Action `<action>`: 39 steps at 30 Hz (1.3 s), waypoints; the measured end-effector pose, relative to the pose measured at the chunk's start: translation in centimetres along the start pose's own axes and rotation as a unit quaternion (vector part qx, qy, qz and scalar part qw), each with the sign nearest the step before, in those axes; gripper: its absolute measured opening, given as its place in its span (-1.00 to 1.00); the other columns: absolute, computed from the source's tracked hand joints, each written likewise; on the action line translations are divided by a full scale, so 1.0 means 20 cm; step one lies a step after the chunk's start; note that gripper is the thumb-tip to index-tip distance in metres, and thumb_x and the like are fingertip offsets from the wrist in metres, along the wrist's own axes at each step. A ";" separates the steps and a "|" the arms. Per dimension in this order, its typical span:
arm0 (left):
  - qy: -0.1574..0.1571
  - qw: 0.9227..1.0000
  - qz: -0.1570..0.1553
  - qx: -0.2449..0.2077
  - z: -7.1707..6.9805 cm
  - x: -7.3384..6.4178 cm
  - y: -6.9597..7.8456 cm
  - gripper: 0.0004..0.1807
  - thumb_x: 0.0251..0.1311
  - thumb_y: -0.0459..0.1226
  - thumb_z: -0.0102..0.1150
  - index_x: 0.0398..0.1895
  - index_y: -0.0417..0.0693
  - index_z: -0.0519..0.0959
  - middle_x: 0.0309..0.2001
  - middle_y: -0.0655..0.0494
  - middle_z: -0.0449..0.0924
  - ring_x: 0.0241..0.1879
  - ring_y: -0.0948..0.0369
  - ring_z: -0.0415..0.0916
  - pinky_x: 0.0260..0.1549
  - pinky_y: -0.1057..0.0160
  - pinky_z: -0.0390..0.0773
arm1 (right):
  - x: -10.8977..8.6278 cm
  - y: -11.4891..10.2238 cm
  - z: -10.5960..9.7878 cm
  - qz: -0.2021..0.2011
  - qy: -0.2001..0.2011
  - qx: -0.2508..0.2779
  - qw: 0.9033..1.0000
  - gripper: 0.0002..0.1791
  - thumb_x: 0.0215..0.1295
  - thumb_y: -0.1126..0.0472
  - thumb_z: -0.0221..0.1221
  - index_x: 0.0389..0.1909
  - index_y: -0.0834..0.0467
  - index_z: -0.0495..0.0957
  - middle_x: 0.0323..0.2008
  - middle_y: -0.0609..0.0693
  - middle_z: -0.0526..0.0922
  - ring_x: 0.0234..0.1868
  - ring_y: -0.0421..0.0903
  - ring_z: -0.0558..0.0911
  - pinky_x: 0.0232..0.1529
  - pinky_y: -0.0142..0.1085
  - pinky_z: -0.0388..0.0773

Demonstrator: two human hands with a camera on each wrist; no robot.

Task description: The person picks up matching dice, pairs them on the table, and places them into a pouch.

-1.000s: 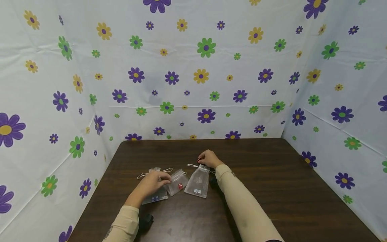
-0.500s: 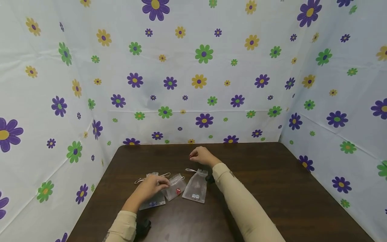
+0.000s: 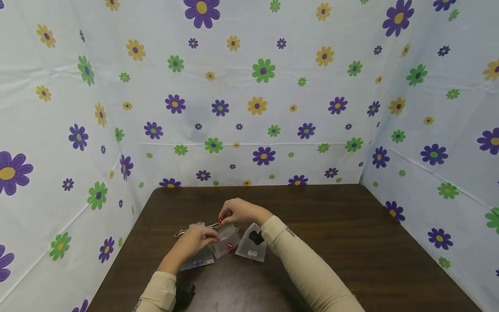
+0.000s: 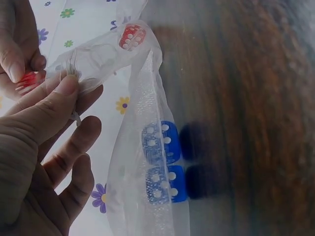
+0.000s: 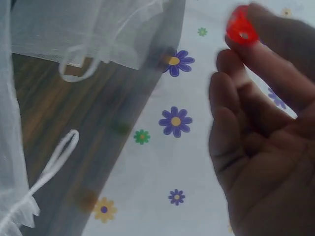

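My left hand (image 3: pixel 190 246) pinches the gathered mouth of the middle white mesh drawstring bag (image 3: pixel 219 248) between thumb and fingers. A red die (image 4: pixel 132 37) with white dots sits inside that bag. Just above the mouth, my right hand (image 3: pixel 241 211) holds a second red die (image 5: pixel 242 25) between thumb and index finger. Partly under the left hand lies another mesh bag (image 3: pixel 206 256), with blue dice (image 4: pixel 167 184) showing through its lower end. To the right, a third mesh bag (image 3: pixel 243 245) contains white dice (image 3: pixel 252 254); my right wrist covers part of it.
The dark wooden table (image 3: pixel 331 251) extends to both sides of the bags. A white sheet (image 3: pixel 238 86) with printed flowers hangs behind and at the sides. Looped white drawstrings (image 5: pixel 61 152) stick out from the bags. A black wrist camera (image 3: pixel 184 295) hangs by the left sleeve.
My right hand has moved left with the red die, from above the white-dice bag to the mouth of the middle bag. The left hand has stayed at the middle bag.
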State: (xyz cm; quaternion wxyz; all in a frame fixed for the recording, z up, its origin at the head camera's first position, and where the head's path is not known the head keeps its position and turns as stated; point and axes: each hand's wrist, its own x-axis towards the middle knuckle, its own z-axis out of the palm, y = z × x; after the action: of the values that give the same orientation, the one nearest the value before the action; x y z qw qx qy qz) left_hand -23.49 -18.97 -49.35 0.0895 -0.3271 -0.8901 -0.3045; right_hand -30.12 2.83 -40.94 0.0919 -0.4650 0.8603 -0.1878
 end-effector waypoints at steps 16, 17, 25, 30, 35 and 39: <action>0.015 1.000 -0.021 0.003 -0.04 0.01 0.00 -0.91 0.21 -0.31 0.39 -0.28 0.09 0.78 -0.26 0.26 0.75 -0.32 0.37 0.61 -0.31 0.27 0.63 | -0.04 0.14 0.17 0.047 -0.033 0.019 0.998 -0.66 0.37 0.28 0.29 0.15 0.16 0.64 -0.13 -0.07 0.70 -0.23 -0.30 0.58 -0.18 -0.45 0.54; 0.019 1.000 -0.024 0.004 -0.05 0.01 0.00 -0.90 0.21 -0.32 0.39 -0.28 0.10 0.77 -0.24 0.25 0.75 -0.30 0.36 0.62 -0.30 0.27 0.63 | -0.04 0.14 0.17 0.050 -0.023 0.016 0.998 -0.69 0.37 0.28 0.30 0.11 0.16 0.65 -0.13 -0.08 0.70 -0.23 -0.31 0.59 -0.18 -0.45 0.54; 0.072 0.995 -0.066 0.000 -0.17 0.01 0.04 -0.84 0.24 -0.36 0.37 -0.21 0.11 0.74 -0.22 0.25 0.74 -0.28 0.30 0.62 -0.20 0.14 0.66 | -0.08 0.08 0.02 0.051 0.040 0.002 0.998 -0.81 0.38 0.30 0.28 -0.03 0.16 0.66 -0.24 -0.06 0.70 -0.27 -0.24 0.63 -0.21 -0.42 0.57; 0.108 0.992 -0.065 0.006 -0.22 0.03 0.06 -0.83 0.26 -0.35 0.36 -0.14 0.08 0.72 -0.25 0.21 0.75 -0.37 0.29 0.64 -0.33 0.22 0.64 | -0.10 0.02 -0.06 0.058 0.055 -0.023 0.996 -0.84 0.44 0.33 0.20 -0.05 0.18 0.69 -0.18 0.00 0.72 -0.20 -0.14 0.68 -0.18 -0.37 0.59; 0.144 0.987 -0.059 0.028 -0.23 0.06 0.07 -0.73 0.23 -0.35 0.39 -0.01 -0.01 0.68 -0.28 0.16 0.76 -0.40 0.30 0.63 -0.36 0.23 0.63 | -0.10 0.00 -0.08 0.075 0.057 -0.033 0.995 -0.83 0.45 0.35 0.18 -0.07 0.20 0.70 -0.13 0.02 0.73 -0.12 -0.09 0.70 -0.12 -0.35 0.61; 0.171 0.979 -0.083 0.071 -0.22 0.05 0.06 -0.76 0.21 -0.31 0.41 -0.05 0.01 0.69 -0.31 0.15 0.77 -0.48 0.30 0.54 -0.47 0.25 0.54 | -0.10 0.01 -0.07 0.086 0.054 -0.040 0.994 -0.85 0.45 0.35 0.18 -0.08 0.19 0.70 -0.15 0.02 0.73 -0.13 -0.08 0.69 -0.13 -0.33 0.61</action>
State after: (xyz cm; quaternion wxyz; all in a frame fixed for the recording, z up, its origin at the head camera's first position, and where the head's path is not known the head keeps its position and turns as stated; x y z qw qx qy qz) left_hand -23.69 -20.29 -44.77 0.2380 -0.1883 -0.9049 -0.2984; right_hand -29.63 5.03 -39.81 0.0426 -0.3821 0.9075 -0.1693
